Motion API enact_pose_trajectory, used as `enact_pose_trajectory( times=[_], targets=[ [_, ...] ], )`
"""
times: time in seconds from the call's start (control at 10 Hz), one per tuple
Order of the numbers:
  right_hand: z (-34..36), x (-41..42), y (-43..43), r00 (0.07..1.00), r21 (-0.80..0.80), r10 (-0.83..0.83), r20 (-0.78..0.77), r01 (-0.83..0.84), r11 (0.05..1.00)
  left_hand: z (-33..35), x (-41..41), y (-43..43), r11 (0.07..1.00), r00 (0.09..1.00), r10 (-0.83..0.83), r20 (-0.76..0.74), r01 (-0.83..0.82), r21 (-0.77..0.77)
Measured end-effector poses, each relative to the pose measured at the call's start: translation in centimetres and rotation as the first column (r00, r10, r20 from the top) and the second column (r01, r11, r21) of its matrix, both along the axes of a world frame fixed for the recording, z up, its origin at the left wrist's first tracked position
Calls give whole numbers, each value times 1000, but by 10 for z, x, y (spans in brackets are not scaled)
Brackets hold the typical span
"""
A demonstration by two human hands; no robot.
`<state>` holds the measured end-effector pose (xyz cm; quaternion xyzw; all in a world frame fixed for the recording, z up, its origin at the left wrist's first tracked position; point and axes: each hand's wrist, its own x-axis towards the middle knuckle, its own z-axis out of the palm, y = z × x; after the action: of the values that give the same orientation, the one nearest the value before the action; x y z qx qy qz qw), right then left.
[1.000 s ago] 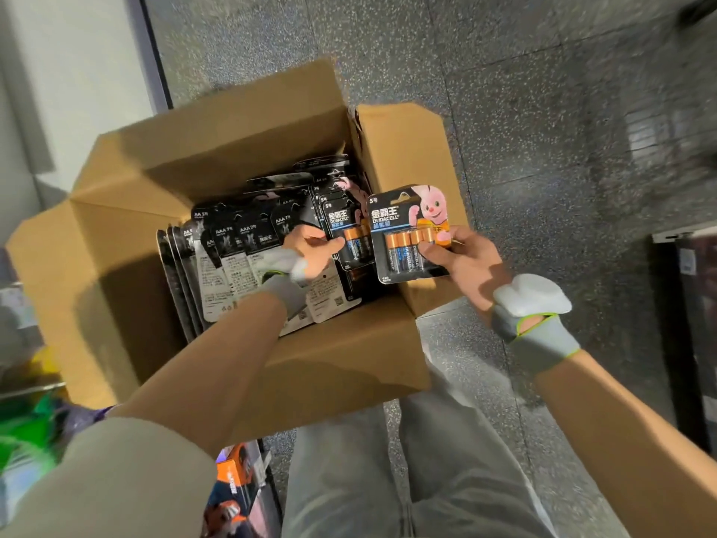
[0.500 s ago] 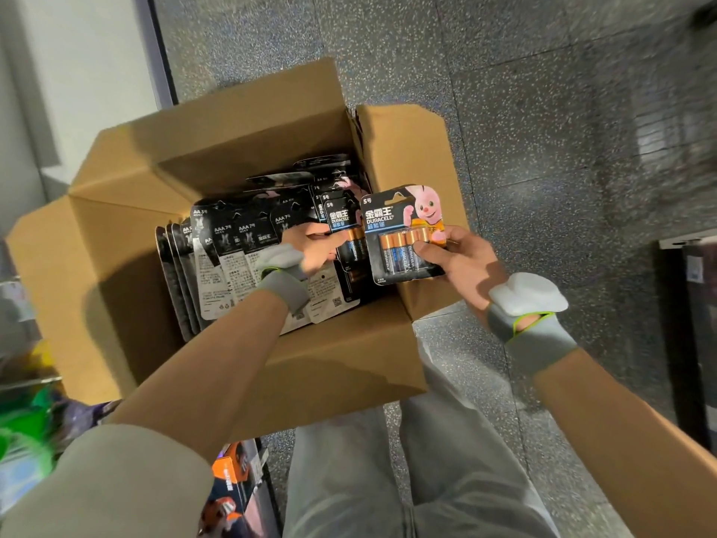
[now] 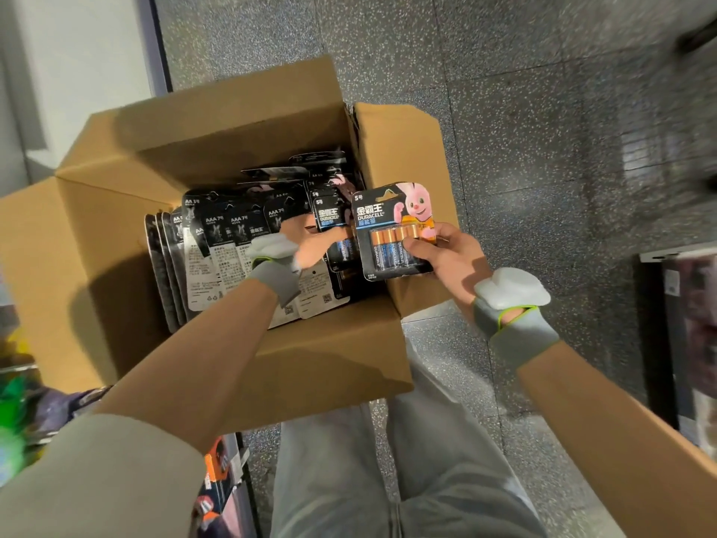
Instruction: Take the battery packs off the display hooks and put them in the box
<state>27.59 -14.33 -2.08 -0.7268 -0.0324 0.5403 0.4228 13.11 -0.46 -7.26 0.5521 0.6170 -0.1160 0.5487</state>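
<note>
Right hand (image 3: 446,256) pinches battery pack (image 3: 388,234) over box (image 3: 232,122) rim, 3 o'clock. Left hand (image 3: 308,242) among boxed packs (image 3: 225,246); finger state unreadable.

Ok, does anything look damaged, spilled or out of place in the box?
Nothing damaged or spilled. The packs in the box lean in loose, uneven rows, some showing white backs. The right hand grips one battery pack at the box's right wall, not yet in.
</note>
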Motion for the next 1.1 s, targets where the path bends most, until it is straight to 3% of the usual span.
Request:
enact_pose_trajectory(
  times=[0.3, 0.5, 0.6, 0.7, 0.8, 0.9, 1.0, 1.1],
  targets=[
    [27, -25, 32, 991, 36, 123, 45, -125, 992, 42, -51, 7, 974, 984, 166, 67, -174, 144],
    [64, -69, 66, 963, 91, 259, 71, -265, 960, 109, -111, 3, 843, 826, 472, 309, -525, 114],
    [88, -100, 81, 932, 188, 360, 51, -363, 913, 135, -143, -3, 731, 735, 587, 339, -662, 169],
    [123, -156, 94, 830, 256, 549, 97, -553, 792, 174, -202, -27, 702, 713, 583, 390, -684, 199],
    [136, -177, 92, 794, 295, 603, 77, -596, 747, 185, -220, -35, 580, 575, 671, 469, -800, 151],
    [170, -217, 76, 668, 325, 718, 194, -735, 595, 203, -263, -68, 446, 563, 681, 468, -826, 345],
    [213, -275, 44, 539, 408, 819, 195, -804, 432, 239, -326, -135, 286, 397, 700, 594, -918, 276],
    [232, -305, 24, 502, 430, 829, 246, -823, 370, 292, -346, -179, 271, 395, 731, 557, -917, 294]
  ],
)
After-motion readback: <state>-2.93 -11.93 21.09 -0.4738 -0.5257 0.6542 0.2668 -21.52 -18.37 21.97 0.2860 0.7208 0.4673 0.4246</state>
